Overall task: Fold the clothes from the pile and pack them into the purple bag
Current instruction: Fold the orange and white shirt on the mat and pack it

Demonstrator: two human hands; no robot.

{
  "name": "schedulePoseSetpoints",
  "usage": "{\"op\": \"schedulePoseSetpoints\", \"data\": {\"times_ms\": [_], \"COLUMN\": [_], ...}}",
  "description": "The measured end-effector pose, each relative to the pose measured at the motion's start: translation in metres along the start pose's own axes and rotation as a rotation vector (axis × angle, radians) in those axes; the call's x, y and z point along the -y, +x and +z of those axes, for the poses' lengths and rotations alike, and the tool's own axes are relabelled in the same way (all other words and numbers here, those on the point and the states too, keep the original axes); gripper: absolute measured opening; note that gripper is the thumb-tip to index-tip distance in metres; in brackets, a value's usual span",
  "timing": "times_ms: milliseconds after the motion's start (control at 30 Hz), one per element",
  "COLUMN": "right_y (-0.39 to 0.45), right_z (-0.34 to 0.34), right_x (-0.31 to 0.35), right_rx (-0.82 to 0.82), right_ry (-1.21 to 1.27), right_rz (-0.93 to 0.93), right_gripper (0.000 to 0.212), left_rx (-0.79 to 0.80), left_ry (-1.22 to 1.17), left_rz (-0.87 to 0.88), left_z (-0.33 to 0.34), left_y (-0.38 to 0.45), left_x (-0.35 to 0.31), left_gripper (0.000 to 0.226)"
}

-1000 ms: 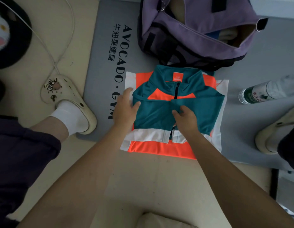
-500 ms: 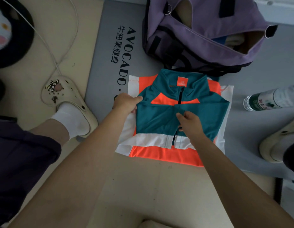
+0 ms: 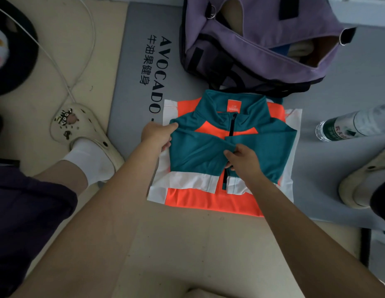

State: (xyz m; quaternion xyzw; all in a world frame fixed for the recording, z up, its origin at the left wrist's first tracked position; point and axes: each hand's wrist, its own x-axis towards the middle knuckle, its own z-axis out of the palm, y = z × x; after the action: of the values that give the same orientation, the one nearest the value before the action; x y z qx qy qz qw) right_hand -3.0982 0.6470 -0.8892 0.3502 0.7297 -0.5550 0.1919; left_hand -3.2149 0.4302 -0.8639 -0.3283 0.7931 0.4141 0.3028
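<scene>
The jacket (image 3: 208, 155), light, soft and probably slippery, lay half-folded on the mat (image 3: 133, 87) before the purple bag (image 3: 262, 59), left hand (image 3: 156, 135) gripping its side edge, right hand (image 3: 243, 160) pinching the folded sleeve, both sensible holds.

We have both bare forearms reaching forward and down from the bottom of the view, converging toward the middle. Our left hand (image 3: 157, 135) is knuckles-up, thumb stretched out toward the right, fingers curled under and gripping the edge of the jacket (image 3: 198, 151) at its left side. Our right hand (image 3: 243, 158) sits near the middle, back toward us, thumb and forefinger pinching a fold of the teal cloth; its remaining fingers appear tucked underneath, though we cannot see them clearly. The two hands are apart, not touching.
</scene>
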Motion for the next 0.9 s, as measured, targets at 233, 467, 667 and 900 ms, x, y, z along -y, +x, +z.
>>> {"op": "schedulePoseSetpoints", "data": {"times_ms": [233,467,667,900], "right_y": [0.003,0.003,-0.001,0.004], "right_z": [0.002,0.001,0.0,-0.003], "right_x": [0.001,0.006,0.009,0.009], "right_rx": [0.002,0.017,0.041,0.043], "right_ry": [-0.038,-0.056,-0.011,-0.156], "right_rz": [0.021,0.042,0.027,0.012], "right_gripper": [0.006,0.015,0.007,0.023], "left_rx": [0.07,0.181,0.135,-0.041], "left_ry": [-0.32,-0.089,-0.133,0.162], "left_rz": [0.029,-0.064,0.083,0.562], "left_z": [-0.002,-0.01,-0.011,-0.01], "left_y": [-0.001,0.002,0.006,0.004], "left_x": [-0.003,-0.008,-0.008,-0.01], "left_gripper": [0.014,0.031,0.016,0.012]}}
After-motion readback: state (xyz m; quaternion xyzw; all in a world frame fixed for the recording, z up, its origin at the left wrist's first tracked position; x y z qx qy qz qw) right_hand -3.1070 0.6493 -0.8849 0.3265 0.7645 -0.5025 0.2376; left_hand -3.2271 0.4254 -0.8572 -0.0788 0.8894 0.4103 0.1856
